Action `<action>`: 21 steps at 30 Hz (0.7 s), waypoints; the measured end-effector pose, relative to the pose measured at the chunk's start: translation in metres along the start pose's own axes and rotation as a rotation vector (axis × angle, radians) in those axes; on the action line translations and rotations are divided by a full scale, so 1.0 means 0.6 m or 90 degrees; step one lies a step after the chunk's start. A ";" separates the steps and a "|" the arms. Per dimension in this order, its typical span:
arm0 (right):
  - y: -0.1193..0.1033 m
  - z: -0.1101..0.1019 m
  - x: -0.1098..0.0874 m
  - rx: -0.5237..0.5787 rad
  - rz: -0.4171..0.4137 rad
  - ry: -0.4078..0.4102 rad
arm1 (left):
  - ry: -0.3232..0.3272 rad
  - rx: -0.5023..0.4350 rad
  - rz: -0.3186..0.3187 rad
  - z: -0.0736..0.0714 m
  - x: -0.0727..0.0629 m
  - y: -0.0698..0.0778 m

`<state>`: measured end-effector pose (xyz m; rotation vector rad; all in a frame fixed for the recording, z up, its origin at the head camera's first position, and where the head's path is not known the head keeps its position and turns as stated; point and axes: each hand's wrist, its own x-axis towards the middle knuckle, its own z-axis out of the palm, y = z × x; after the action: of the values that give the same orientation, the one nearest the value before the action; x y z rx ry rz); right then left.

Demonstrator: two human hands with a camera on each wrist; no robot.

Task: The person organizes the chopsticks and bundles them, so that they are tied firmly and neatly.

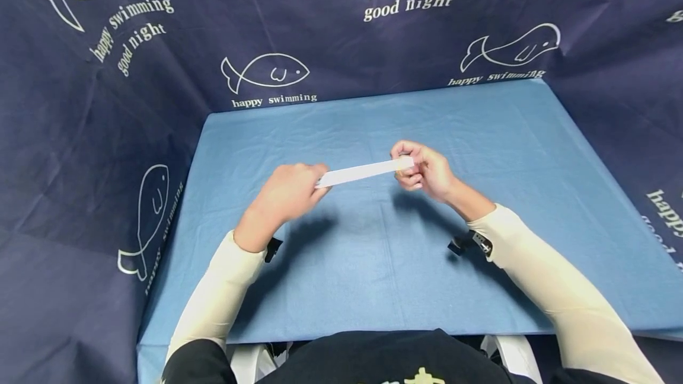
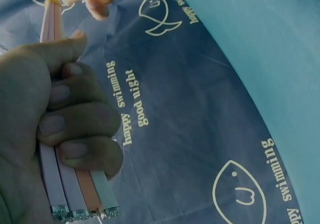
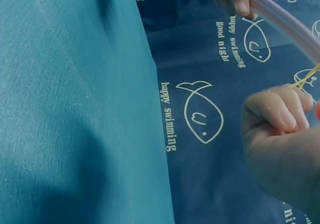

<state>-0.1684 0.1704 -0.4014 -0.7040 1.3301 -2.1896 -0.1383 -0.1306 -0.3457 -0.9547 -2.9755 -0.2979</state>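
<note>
A bundle of long flat pastel strips (image 1: 363,173) spans the space between the two hands, above the table. My left hand (image 1: 290,191) grips it, fingers curled round it in the left wrist view, where lilac, orange and mint strip ends (image 2: 72,189) poke out below. Around the bundle's far end loops a thin yellow rubber band (image 2: 53,1). My right hand (image 1: 431,173) is at that end with curled fingers and pinches the band, which shows as taut strands (image 3: 311,75) between hand and strips in the right wrist view.
A blue cloth (image 1: 363,271) covers the table beneath both hands. Dark blue curtains (image 1: 373,70) with white fish prints stand behind it and at both sides. Small black wrist devices (image 1: 469,245) sit at the cuffs.
</note>
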 end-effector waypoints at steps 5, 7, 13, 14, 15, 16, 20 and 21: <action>0.003 0.011 -0.002 -0.016 -0.089 0.084 | 0.031 -0.003 -0.063 -0.008 -0.002 -0.006; 0.005 0.015 -0.005 -0.039 -0.109 0.109 | 0.047 0.003 -0.084 -0.009 -0.004 -0.009; 0.008 0.022 -0.017 -0.113 -0.074 0.147 | 0.107 0.018 -0.114 -0.014 -0.007 -0.017; 0.008 0.022 -0.018 -0.125 -0.059 0.153 | 0.113 0.020 -0.115 -0.014 -0.007 -0.017; 0.008 0.023 -0.019 -0.138 -0.045 0.157 | 0.116 0.022 -0.115 -0.015 -0.007 -0.018; 0.008 0.023 -0.019 -0.154 -0.032 0.160 | 0.117 0.023 -0.115 -0.015 -0.007 -0.018; 0.007 0.022 -0.019 -0.242 0.008 0.153 | 0.103 0.028 -0.121 -0.014 -0.006 -0.018; 0.006 0.021 -0.019 -0.263 0.020 0.147 | 0.098 0.029 -0.121 -0.014 -0.006 -0.018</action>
<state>-0.1512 0.1682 -0.4022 -0.5788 1.9321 -2.0370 -0.1424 -0.1428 -0.3397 -0.6140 -2.9199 -0.2893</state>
